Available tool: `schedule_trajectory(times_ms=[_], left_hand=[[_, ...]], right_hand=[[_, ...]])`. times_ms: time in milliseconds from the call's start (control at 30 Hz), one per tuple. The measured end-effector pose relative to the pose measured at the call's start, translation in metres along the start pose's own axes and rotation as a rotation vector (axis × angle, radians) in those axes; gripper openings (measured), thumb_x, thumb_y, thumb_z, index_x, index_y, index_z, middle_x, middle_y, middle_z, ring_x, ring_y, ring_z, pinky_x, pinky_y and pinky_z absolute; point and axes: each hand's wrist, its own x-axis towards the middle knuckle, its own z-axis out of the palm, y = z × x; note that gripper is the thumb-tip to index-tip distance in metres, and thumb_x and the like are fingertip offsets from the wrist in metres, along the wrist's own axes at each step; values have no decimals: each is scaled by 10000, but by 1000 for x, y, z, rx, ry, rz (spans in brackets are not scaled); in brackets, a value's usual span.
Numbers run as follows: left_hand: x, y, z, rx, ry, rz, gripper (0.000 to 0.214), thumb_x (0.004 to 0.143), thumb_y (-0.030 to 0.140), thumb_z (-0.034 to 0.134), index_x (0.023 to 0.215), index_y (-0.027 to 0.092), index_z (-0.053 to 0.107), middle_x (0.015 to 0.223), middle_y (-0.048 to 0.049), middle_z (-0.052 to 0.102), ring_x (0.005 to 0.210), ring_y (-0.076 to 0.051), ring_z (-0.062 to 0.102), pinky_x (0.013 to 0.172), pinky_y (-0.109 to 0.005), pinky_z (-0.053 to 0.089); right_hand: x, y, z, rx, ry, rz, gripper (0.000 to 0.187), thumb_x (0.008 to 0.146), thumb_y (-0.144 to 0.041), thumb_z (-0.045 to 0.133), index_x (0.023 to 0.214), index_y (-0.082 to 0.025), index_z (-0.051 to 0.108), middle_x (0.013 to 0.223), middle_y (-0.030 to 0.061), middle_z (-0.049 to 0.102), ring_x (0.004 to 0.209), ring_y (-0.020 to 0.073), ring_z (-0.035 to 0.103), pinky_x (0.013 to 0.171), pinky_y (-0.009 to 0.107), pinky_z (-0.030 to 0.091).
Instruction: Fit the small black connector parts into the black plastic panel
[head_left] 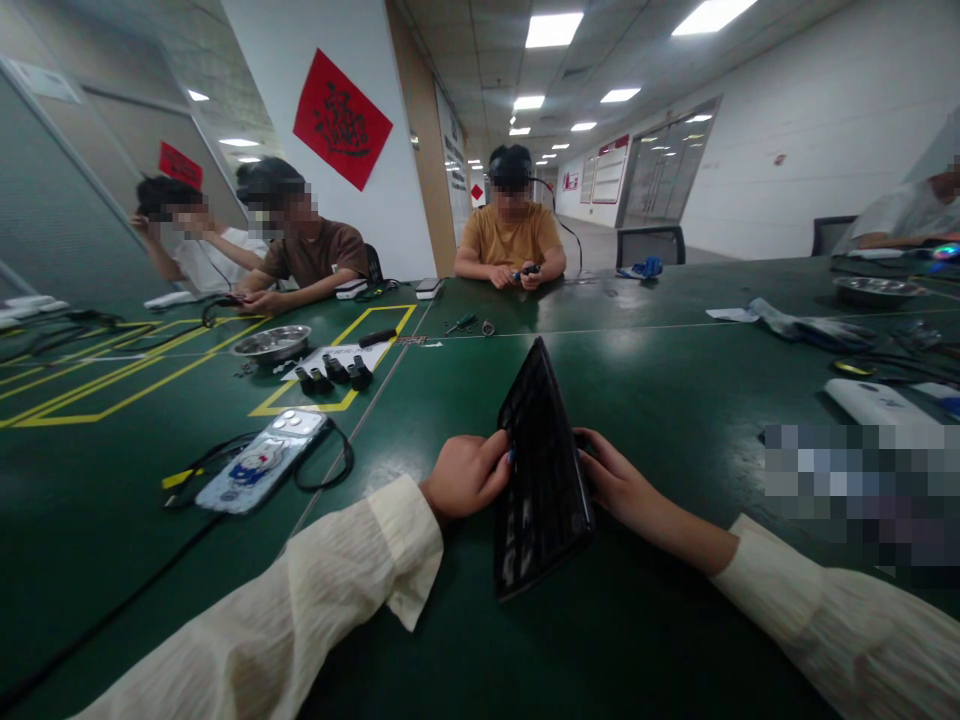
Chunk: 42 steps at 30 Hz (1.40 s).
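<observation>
A black keyboard [541, 470] stands tilted on its edge on the green table [660, 390], right in front of me. My left hand [466, 474] grips its left side with curled fingers. On the other side my right hand [616, 482] holds its right edge, fingers partly hidden behind it. Both sleeves are cream-coloured.
A phone [262, 462] with a cable lies at left. Beyond it are small black parts [330, 377] on paper and a metal bowl [271, 343]. Three people sit across the table; another sits at far right near a second bowl [874, 290]. White devices and cables lie at right.
</observation>
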Motion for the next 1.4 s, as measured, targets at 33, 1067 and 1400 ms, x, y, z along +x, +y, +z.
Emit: schedule_trajectory(times_ms=[33, 1067, 1400], left_hand=[[0, 0, 0, -2, 0, 1, 233, 865, 297, 232, 767, 183, 410, 561, 1, 498, 479, -133, 468, 482, -242, 314], [0, 1, -1, 30, -5, -11, 248, 893, 293, 198, 803, 179, 399, 566, 4, 504, 475, -131, 465, 486, -238, 307], [0, 1, -4, -28, -34, -32, 258, 873, 316, 215, 775, 183, 413, 556, 6, 486, 475, -131, 468, 486, -236, 300]], right_hand=[[0, 0, 0, -4, 4, 1, 444, 787, -482, 461, 1119, -213, 339, 704, -15, 556, 526, 118, 563, 437, 251, 429], [-1, -3, 1, 7, 14, 5, 416, 784, -465, 464, 1093, -216, 338, 722, -9, 550, 577, 135, 575, 461, 259, 440], [-2, -3, 0, 0, 2, 5, 461, 781, -476, 464, 1130, -205, 332, 734, -6, 550, 543, 121, 560, 467, 261, 437]])
